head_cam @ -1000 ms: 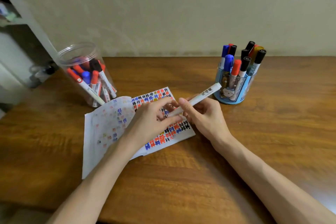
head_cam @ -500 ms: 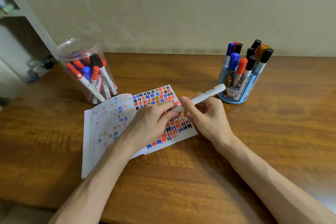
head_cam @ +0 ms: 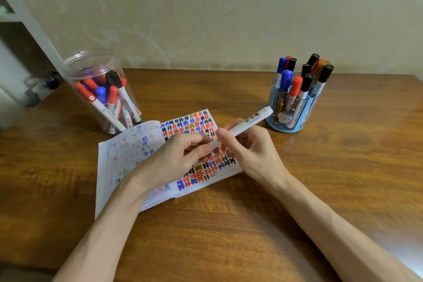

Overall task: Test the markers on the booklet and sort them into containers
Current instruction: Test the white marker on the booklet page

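Marker stays clamped in the right grip over the booklet; the left grip now pinches its lower end, probably uncapping or recapping it.

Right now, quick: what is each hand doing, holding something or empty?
Left hand: pinches the near end of the white marker.
Right hand: grips the same marker's barrel.

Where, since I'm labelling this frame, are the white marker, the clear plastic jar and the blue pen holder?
white marker (head_cam: 242, 126): head view, barrel just below the printed label.
clear plastic jar (head_cam: 91, 62): head view, upper wall below the rim.
blue pen holder (head_cam: 303, 114): head view, blue front wall.
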A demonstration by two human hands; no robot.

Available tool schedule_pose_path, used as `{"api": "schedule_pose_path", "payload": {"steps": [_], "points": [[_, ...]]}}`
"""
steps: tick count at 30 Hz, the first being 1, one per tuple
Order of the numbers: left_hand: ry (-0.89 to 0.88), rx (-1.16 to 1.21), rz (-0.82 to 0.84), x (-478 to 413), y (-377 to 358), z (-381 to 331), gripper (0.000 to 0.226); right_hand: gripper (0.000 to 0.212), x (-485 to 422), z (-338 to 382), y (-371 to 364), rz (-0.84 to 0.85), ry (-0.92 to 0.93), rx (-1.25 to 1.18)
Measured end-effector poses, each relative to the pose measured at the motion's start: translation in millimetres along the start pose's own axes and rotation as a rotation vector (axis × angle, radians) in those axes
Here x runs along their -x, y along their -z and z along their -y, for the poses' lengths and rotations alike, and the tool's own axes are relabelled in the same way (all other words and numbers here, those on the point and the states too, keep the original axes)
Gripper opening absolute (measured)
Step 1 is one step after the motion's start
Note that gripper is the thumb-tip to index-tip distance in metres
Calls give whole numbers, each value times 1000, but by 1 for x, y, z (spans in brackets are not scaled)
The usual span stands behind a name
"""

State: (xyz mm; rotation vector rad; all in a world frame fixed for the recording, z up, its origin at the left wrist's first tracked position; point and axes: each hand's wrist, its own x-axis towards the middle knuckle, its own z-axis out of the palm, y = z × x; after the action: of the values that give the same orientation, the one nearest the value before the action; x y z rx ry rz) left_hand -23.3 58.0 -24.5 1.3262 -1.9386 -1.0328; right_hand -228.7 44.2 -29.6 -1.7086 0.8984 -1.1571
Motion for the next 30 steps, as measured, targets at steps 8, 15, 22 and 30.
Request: {"api": "schedule_pose_path", "payload": {"steps": [8,15,22,30], "points": [[-136,-160,-262,-1,-8,-2,45,17,-1,0,-4,-82,-49,-74],[-187,-283,-279,-1,-10,1,45,21,-1,0,-6,-76,-55,-93],[-152,-225,-214,-2,-10,-1,50,18,1,3,-5,-64,-27,-74],[-81,28,-43,2,3,-8,27,13,0,8,3,48,39,-7]]}}
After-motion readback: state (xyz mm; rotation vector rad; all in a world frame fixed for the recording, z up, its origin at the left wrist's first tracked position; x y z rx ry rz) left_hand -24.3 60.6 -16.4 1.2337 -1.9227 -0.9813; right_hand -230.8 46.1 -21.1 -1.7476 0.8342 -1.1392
